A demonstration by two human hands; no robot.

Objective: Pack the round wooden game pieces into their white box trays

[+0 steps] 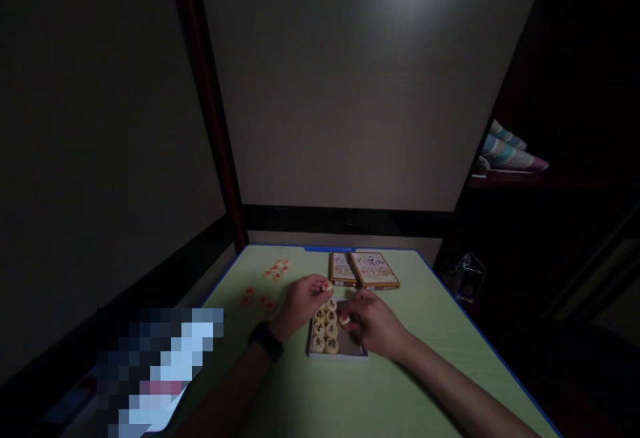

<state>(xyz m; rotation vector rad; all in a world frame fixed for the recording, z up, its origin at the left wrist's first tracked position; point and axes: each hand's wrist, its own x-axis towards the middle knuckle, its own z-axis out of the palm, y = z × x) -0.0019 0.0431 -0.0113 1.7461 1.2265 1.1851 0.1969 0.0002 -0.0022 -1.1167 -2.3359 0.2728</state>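
Observation:
Between thumb and fingers, my left hand [303, 301] grips a round Chinese chess piece [327, 286] with red marking, above the far end of a shallow white-rimmed box [339, 357]. Another red-marked chess piece [345, 319] is pinched in my right hand [375, 321], over the box's right side. Black-marked chess pieces [319, 329] fill the left part of the box in two columns. Its right part shows a bare grey bottom, partly covered by my right hand. More red-marked pieces [277, 269] lie in loose groups on the table, left of my left hand.
Behind the hands, two printed box lids [375, 270] lie on the green table [425, 385], one overlapping the other. A pixelated patch [165, 371] covers the table's left side. Past the right edge are a clear container [470, 278] and striped cloth [510, 148] on a shelf.

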